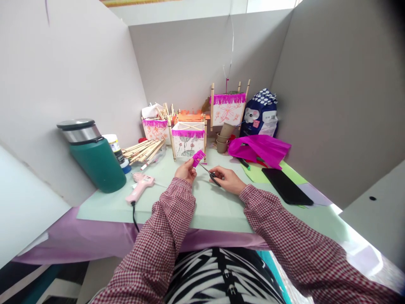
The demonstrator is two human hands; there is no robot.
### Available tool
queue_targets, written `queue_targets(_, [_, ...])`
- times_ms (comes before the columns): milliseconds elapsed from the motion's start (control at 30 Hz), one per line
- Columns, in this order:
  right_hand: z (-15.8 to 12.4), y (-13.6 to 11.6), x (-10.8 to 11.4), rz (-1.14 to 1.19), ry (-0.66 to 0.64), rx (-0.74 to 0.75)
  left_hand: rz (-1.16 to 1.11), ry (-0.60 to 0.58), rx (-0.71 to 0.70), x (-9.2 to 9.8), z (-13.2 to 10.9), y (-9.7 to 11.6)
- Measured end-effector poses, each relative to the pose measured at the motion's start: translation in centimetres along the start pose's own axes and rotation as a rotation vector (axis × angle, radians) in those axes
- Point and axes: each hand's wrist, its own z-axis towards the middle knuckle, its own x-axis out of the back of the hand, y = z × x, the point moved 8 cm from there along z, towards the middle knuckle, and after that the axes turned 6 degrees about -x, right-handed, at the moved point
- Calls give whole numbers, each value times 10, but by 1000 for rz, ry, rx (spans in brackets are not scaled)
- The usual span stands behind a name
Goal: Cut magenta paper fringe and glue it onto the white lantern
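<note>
My left hand (186,170) pinches a small strip of magenta paper (198,157) and holds it up above the pale green mat (218,207). My right hand (228,179) grips a pair of black-handled scissors (209,173), whose blades point up and left at the strip's lower edge. Both hands hover just in front of a small white paper lantern (189,141) with wooden stick posts and a magenta fringe along its top.
A green flask (95,156), glue bottle (118,153), pink glue gun (139,187) and wooden sticks (144,150) lie left. More lanterns (227,109), paper cups (224,139), magenta paper (261,148), a dotted bag (262,112) and a black phone (286,185) sit right. Grey partitions enclose the desk.
</note>
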Motion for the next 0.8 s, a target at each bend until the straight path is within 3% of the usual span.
queue_targets(800, [0, 0, 1, -33, 16, 9, 14, 35, 5, 1, -1, -1])
